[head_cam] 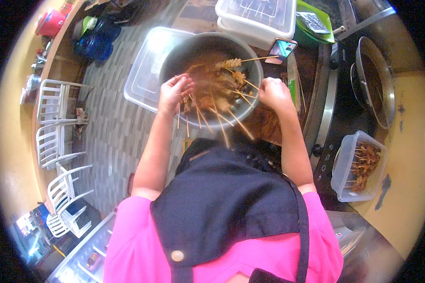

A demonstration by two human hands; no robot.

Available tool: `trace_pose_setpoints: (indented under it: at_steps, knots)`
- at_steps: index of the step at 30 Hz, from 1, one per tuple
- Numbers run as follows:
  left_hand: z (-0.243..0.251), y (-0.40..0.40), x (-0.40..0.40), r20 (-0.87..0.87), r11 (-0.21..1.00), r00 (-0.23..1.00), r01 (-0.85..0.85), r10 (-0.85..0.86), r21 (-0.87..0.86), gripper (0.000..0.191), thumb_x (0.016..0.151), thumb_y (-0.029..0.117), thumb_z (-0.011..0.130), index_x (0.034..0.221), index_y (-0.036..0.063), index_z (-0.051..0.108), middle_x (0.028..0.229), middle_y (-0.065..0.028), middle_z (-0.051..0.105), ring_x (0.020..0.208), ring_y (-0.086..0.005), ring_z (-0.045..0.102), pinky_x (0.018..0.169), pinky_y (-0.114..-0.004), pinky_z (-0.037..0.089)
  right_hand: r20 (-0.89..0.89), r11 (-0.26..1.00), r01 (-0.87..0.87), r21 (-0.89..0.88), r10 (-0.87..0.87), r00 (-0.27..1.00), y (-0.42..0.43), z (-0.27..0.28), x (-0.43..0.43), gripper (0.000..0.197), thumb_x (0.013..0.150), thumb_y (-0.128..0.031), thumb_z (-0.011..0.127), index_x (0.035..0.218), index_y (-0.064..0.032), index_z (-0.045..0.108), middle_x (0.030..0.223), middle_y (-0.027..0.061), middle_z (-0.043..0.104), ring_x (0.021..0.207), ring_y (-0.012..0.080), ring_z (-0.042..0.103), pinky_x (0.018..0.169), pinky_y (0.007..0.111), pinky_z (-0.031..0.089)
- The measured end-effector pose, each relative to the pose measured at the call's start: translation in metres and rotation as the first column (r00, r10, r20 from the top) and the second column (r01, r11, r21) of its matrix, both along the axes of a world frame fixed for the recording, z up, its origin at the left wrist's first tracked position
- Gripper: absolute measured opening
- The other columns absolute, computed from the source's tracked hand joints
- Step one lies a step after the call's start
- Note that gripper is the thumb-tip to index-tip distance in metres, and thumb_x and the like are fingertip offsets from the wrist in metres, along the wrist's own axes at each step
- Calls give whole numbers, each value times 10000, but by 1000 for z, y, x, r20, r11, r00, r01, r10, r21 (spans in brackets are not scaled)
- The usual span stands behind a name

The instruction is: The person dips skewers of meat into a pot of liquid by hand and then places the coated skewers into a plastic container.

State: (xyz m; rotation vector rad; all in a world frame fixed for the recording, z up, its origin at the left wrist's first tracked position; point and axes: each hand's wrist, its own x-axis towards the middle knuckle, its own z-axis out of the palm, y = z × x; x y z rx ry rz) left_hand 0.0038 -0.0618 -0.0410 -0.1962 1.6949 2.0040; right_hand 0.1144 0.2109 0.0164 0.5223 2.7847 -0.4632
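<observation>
A large round metal basin (212, 124) in front of me holds dark brown liquid and several bamboo skewers threaded with food. My left hand (173, 93) hovers over its left rim, fingers loosely curled and apart, with nothing seen in them. At the right rim, the closed fingers of my right hand (275, 92) meet the stick end of a meat skewer (250, 84). Another skewer, with folded pieces (231, 63), rests near the far right rim, its stick pointing right. Several bare stick ends (241, 123) jut over the near rim, some blurred.
A clear plastic lid (141, 78) lies left of the basin. Behind stand lidded plastic containers (255, 21) and a propped phone (282, 49). To the right are a wok (375, 81) and a plastic tub (343, 169) of skewers. White chairs (56, 106) stand far left.
</observation>
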Motion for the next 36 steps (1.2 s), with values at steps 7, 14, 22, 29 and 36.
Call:
trace_pose_setpoints:
  at_steps: [7,14,22,29,36]
  knots:
    - [8,43,24,36,980,988,146,-152,133,336,840,182,585,1110,-8,520,1007,-138,597,909,-231,595,772,-333,505,-250,809,-45,-586,-127,960,-6,-2,40,138,726,-129,622,811,-23,643,742,136,632,680,216,614,661,318,482]
    - [17,55,25,145,957,979,101,-145,273,296,814,166,611,1055,-4,579,1015,-103,601,833,-193,603,730,-325,499,-371,775,-114,-621,-162,914,-34,-9,50,121,723,-111,641,796,-16,635,733,126,623,672,193,603,631,305,470]
    - [33,61,40,84,934,951,272,-298,232,415,748,102,672,1127,27,521,974,-99,613,874,-197,609,748,-325,506,-399,773,-113,-624,-191,897,-43,-13,53,120,720,-109,636,798,-18,635,756,135,625,694,221,610,642,317,473]
    - [13,61,40,-67,966,975,220,-212,139,491,682,62,720,1119,-16,508,966,-85,603,828,-151,592,679,-257,487,-469,811,-168,-560,-143,872,-57,-13,52,96,713,-96,624,762,-16,604,744,166,598,718,313,593,660,362,466]
    - [3,59,43,-110,982,988,123,-108,142,530,717,24,690,1193,37,458,949,-65,601,771,-125,597,642,-245,501,-471,826,-184,-533,-108,876,-63,-19,54,87,716,-86,618,753,-12,589,736,165,590,720,318,590,650,378,466]
